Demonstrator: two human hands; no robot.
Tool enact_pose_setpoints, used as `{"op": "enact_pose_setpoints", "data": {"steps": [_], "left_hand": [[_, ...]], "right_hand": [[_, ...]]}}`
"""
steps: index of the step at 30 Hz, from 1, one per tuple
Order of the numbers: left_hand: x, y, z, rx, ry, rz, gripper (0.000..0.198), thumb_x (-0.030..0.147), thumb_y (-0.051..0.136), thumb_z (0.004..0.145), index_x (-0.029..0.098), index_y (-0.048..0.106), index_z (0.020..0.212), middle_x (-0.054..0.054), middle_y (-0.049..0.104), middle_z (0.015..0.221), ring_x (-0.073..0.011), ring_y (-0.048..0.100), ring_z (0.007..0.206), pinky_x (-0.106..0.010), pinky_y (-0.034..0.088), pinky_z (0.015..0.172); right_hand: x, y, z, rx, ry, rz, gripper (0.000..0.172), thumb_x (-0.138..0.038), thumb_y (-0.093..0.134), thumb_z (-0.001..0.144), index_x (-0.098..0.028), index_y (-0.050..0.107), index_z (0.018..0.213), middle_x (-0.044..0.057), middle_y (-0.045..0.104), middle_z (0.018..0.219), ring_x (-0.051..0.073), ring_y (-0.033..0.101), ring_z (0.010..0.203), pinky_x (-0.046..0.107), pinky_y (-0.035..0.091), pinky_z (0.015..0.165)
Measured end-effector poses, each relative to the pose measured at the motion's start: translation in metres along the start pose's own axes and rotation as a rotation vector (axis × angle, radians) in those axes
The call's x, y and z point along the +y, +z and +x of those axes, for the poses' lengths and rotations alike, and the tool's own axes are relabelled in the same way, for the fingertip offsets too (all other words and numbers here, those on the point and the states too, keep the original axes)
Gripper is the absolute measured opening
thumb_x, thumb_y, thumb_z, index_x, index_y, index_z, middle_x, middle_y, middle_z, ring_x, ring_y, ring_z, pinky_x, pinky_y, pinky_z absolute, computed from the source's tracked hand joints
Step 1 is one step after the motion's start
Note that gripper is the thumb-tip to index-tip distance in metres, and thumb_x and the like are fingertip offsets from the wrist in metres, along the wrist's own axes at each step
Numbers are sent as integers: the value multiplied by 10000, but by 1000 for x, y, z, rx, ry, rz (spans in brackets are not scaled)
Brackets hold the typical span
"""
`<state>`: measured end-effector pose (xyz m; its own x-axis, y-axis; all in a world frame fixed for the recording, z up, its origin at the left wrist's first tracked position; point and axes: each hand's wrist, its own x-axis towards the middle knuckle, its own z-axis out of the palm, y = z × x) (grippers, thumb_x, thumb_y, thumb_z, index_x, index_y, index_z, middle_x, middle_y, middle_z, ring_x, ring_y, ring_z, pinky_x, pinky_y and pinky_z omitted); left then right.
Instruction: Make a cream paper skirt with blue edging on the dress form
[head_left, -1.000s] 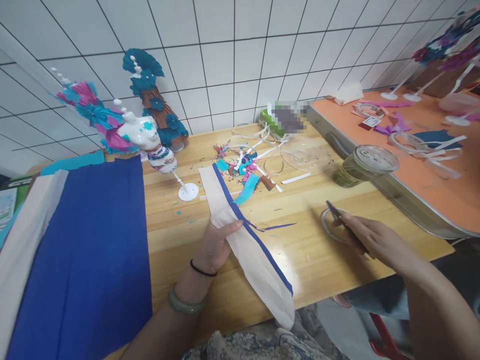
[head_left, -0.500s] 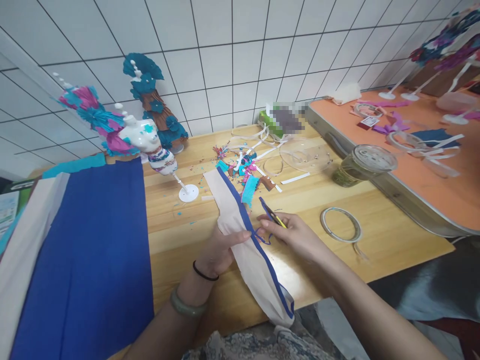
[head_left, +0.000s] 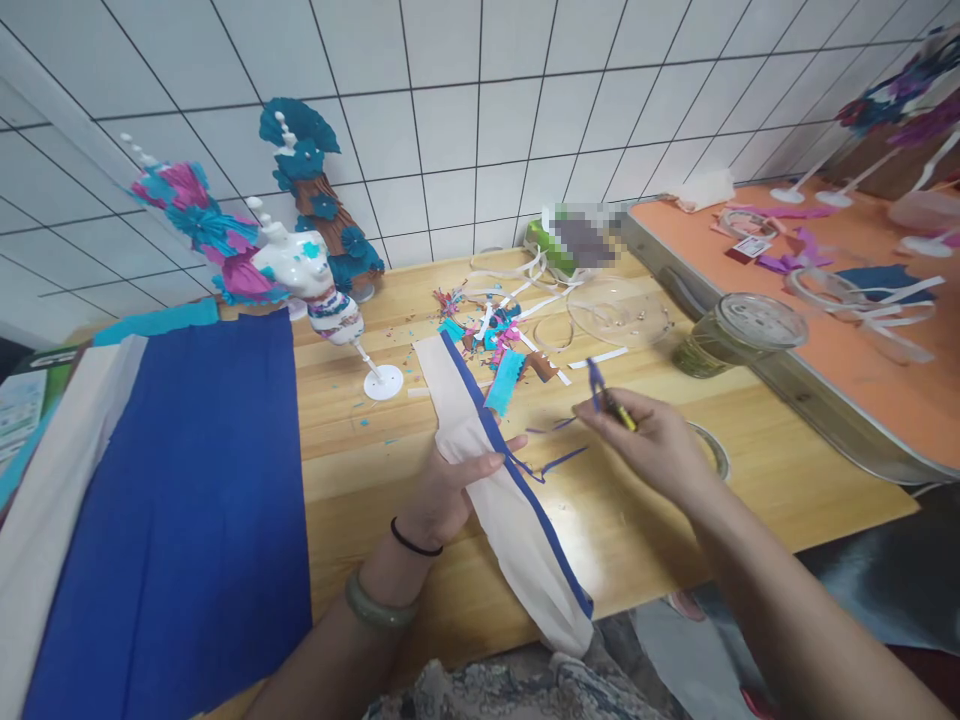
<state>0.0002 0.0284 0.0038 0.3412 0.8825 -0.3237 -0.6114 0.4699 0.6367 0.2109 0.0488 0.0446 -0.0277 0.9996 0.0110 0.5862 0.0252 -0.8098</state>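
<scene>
Left forearm (head_left: 330,640): bare, rising from the bottom edge and angled inward, wrist (head_left: 416,535) nearly in line with it. Left hand (head_left: 454,490): closed in a grip, thumb (head_left: 484,467) extended on top, other fingers mostly hidden underneath, one fingertip showing beyond the thumb. Right forearm (head_left: 802,590): bare, reaching diagonally in from the lower right corner. Right hand (head_left: 652,440): back upward, fingers curled, thumb and fingertips drawn together in a pinch. Hands apart, right slightly higher in view.
</scene>
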Motion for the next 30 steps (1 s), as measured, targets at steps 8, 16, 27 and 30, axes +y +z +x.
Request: {"op": "enact_pose_setpoints", "data": {"steps": [8,16,27,30], "left_hand": [[-1,1,0,71,17,59,490,150,775,609,170,609,1070,-73,723,910,-243,676,861,-393,521,824],[-2,1,3,125,79,85,462,156,781,593,167,631,1030,-47,732,845,-208,678,763,-345,537,747],[-6,-2,5,91,111,65,528,131,781,595,174,613,1094,-56,715,985,-229,661,917,-345,528,809],[-6,-2,5,108,112,63,559,127,785,588,184,604,1115,-54,711,1004,-233,656,934,-351,526,819]], "right_hand": [[58,-57,55,31,106,-482,397,-473,558,797,-171,691,1016,57,681,749,230,611,684,300,417,596],[102,-58,67,-93,197,-726,387,-308,503,815,-153,663,1131,153,712,835,274,648,731,319,422,603],[111,-61,59,49,211,-619,369,-302,495,782,-184,692,1071,96,712,806,255,637,733,295,437,608],[106,-72,57,122,201,-489,374,-306,474,788,-151,695,1049,51,668,668,220,601,629,279,423,549]]}}
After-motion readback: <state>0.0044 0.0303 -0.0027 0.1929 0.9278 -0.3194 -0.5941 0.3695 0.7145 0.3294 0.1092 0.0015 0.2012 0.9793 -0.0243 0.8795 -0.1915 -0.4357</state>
